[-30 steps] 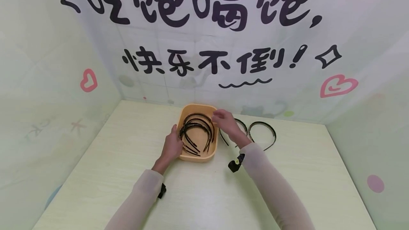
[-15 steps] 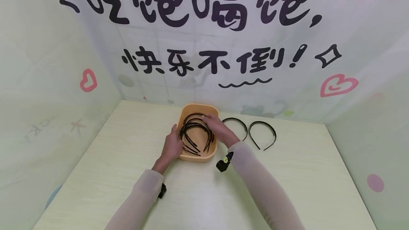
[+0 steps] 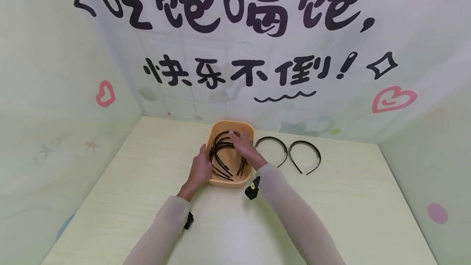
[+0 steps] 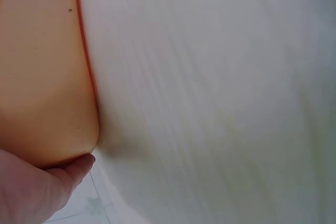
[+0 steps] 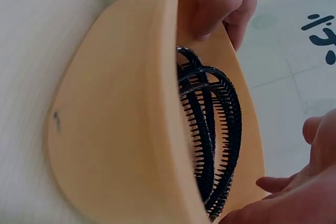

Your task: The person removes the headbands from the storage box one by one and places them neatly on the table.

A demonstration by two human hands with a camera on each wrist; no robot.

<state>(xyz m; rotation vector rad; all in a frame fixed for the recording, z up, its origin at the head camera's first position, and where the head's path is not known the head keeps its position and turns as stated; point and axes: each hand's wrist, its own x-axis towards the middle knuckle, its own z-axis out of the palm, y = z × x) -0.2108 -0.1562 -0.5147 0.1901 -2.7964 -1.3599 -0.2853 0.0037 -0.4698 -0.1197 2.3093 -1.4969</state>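
An orange plastic bin [image 3: 225,183] stands near the back of the table with several black toothed headbands [image 5: 235,114] heaped inside. My left hand [image 3: 200,169] grips the bin's left wall. In the right wrist view its thumb is inside the wall, and in the left wrist view its fingers [image 4: 73,174] lie against the outside. Over the upper part of the heap is my right hand [image 3: 244,145], hiding some headbands. The right wrist view shows its fingers [image 5: 286,203] apart at the bin's edge, with no headband visibly pinched; whether they touch one is hard to tell.
Two more headbands lie on the pale table right of the bin, the nearer one [image 3: 270,138] beside it and the other [image 3: 319,156] farther right. A printed cloth wall [image 3: 220,105] rises close behind the bin, and side walls flank the table.
My right hand has moved left, from the bin's right rim to above the headbands inside. The left hand keeps its grip on the bin, which stays in place.
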